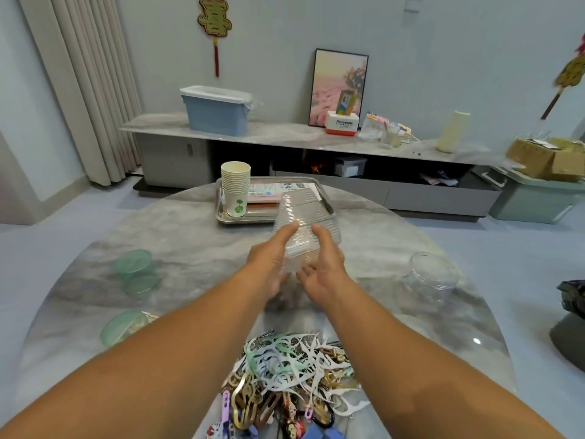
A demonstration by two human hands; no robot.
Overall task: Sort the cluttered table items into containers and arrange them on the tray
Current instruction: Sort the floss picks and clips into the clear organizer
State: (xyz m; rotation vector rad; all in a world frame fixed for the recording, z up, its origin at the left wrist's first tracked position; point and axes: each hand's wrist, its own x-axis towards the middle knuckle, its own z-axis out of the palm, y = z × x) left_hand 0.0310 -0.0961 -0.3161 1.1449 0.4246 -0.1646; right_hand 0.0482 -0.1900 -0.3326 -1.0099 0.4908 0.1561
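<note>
Nearest the camera, a tangled pile (291, 375) of hair clips, keychains and thin white and green plastic pieces lies on the bench (395, 312), between the two forearms. None of it looks sorted yet.

Beyond the pile, both hands meet around a stack of clear ribbed cups (305, 229), held tilted with its far end over the near edge of the tray (237, 220). Left hand (269, 261) lies along the left side of the stack, fingers (286, 232) extended against the ribs. Right hand (326, 264) cradles the right side and the near end, its fingers loosely bent under the plastic. Neither hand is clenched; together they clasp the stack between the palms.

On the tray stand a stack of paper cups (235, 188) and some flat packets (278, 191). A green tub (134, 266) sits well to the left on the bench, a green lid (122, 327) nearer the left forearm, and a clear tub (433, 277) to the right.

The step in hand seems to be getting containers ready: probably pulling one clear cup off the stack. That calls for one hand to steady the stack while the other pinches the rim of the end cup and slides it free, since thin nested cups tend to cling. The freed cup would then need setting upright near the pile for filling.
</note>
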